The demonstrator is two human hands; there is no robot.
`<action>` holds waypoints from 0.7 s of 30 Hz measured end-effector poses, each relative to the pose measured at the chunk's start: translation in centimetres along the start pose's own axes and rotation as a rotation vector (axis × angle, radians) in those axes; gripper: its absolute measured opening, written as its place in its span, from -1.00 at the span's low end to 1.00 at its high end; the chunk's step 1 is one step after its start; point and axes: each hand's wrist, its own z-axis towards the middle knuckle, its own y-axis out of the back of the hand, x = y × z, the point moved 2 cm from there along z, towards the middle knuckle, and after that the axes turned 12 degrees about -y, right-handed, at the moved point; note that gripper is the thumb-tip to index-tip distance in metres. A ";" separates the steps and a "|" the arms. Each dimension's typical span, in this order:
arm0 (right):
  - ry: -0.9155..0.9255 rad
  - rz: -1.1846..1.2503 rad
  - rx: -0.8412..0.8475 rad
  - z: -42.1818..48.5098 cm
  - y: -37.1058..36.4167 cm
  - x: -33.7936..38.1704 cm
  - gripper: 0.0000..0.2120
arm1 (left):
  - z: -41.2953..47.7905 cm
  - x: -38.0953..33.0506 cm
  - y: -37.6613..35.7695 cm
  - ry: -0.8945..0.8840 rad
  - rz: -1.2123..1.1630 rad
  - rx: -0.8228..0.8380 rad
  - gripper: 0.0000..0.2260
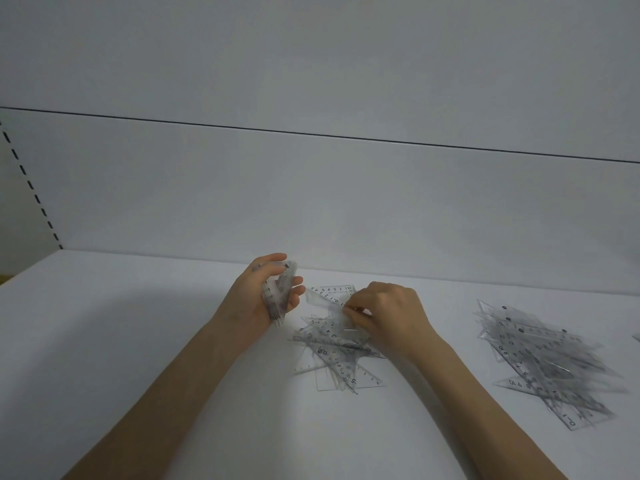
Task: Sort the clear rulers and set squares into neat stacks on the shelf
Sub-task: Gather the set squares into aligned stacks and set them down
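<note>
My left hand [256,296] curls round a bundle of clear rulers [278,299], black numerals showing. My right hand [388,313] pinches one see-through ruler [323,301] just above the loose pile [336,355] lying on the white shelf [138,323].

The left forearm [166,386] and right forearm [485,400], both bare, reach in from the near edge and converge toward the middle. The left hand [256,296] is raised, palm turned right, its fingers [297,282] curled round a bundle of clear rulers [277,299] held nearly upright. The right hand [388,313] sits just right of it, back up and knuckles bent. It pinches the right end of a single clear ruler [323,299], which points toward the left hand.
</note>
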 end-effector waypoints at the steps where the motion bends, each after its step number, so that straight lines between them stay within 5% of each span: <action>1: -0.021 0.047 -0.106 0.0 0.1 0.1 -0.72 | -0.1 0.0 0.0 0.001 0.000 -0.004 -0.83; 4: -0.221 0.335 -0.283 -0.2 1.0 0.5 -0.82 | -0.2 0.2 -0.1 0.011 -0.014 -0.007 -0.82; 8: -0.365 0.631 -0.146 -0.5 1.6 1.4 -0.88 | -0.3 0.6 -0.8 0.022 -0.029 0.014 -0.82; 17: 0.189 0.188 -0.231 -1.3 -0.5 5.1 -0.84 | -0.9 1.2 -1.8 0.077 -0.001 0.029 -0.83; 21: 0.268 0.068 -0.328 -1.5 -0.1 6.2 -0.68 | -1.2 1.3 -2.1 0.144 0.032 0.098 -0.69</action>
